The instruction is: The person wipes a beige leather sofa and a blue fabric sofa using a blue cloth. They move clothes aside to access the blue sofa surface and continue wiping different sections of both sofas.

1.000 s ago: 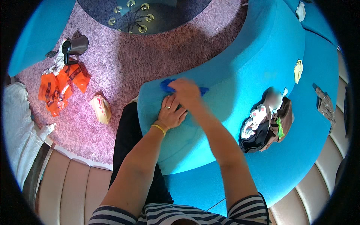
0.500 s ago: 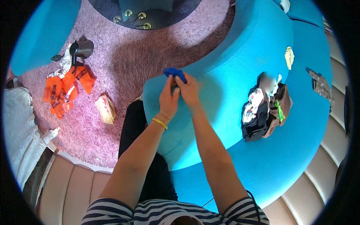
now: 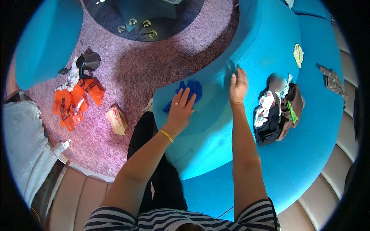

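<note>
On the turquoise sofa seat (image 3: 210, 131) lies a crumpled dark blue piece (image 3: 194, 89), cloth or thin plastic; I cannot tell which. My left hand (image 3: 181, 111) rests over its near part with fingers stretched and spread, hiding some of it. A yellow band circles that wrist. To the right, my right hand (image 3: 239, 87) is open, holds nothing and has its fingers pointing away from me. It is over the seat, close to the rounded front edge; contact is hard to make out.
Rumpled clothes (image 3: 276, 111) lie to the right on the sofa, with a yellow cloth (image 3: 298, 56) farther off. Left on the pink carpet are crumpled orange pieces (image 3: 71, 106), a paper packet (image 3: 117, 120) and a dark container with a handle (image 3: 90, 61). A dark round table (image 3: 169, 29) stands ahead.
Both hands were together on the small bunched blue piece. Now it lies more spread on the seat beneath my left hand, and my right hand has let go and moved right.
</note>
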A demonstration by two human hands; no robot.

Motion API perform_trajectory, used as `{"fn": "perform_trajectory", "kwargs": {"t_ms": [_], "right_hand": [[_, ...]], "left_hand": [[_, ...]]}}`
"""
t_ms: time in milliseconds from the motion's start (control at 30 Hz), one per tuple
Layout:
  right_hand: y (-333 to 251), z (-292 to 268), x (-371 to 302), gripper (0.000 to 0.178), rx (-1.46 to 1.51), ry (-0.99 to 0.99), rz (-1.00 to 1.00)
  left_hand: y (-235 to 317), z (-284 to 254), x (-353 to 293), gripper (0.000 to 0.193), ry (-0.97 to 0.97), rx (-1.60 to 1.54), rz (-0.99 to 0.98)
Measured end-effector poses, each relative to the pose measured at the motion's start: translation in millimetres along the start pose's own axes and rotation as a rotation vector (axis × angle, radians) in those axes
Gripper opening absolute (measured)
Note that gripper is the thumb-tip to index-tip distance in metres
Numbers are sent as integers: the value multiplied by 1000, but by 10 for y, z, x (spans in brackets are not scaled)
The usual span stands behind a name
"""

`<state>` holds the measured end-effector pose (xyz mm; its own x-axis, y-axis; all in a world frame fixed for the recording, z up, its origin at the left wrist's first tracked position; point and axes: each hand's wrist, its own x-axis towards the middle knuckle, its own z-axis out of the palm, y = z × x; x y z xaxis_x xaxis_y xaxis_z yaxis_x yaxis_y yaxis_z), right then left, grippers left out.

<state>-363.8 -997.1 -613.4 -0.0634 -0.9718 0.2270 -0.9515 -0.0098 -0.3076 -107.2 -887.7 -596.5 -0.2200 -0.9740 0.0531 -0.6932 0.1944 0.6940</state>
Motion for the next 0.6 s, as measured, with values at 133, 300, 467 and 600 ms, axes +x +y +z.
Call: {"fn": "perform_trajectory", "kwargs": {"t_ms": [133,300,467,600], "right_hand": [[280,206,50,42,-262,29,-40],[221,347,-5,45,-258,8,8],[332,405,-97,47,-223,20,16],[348,433,-133,47,-228,27,33]], "left_hand": [[3,205,255,48,-63,-65,-33],[42,518,940,51,-203,-253,-43],[291,932,1626,56,-333,-311,-139],[303,1151,1958,54,-305,-428,-210]]}}
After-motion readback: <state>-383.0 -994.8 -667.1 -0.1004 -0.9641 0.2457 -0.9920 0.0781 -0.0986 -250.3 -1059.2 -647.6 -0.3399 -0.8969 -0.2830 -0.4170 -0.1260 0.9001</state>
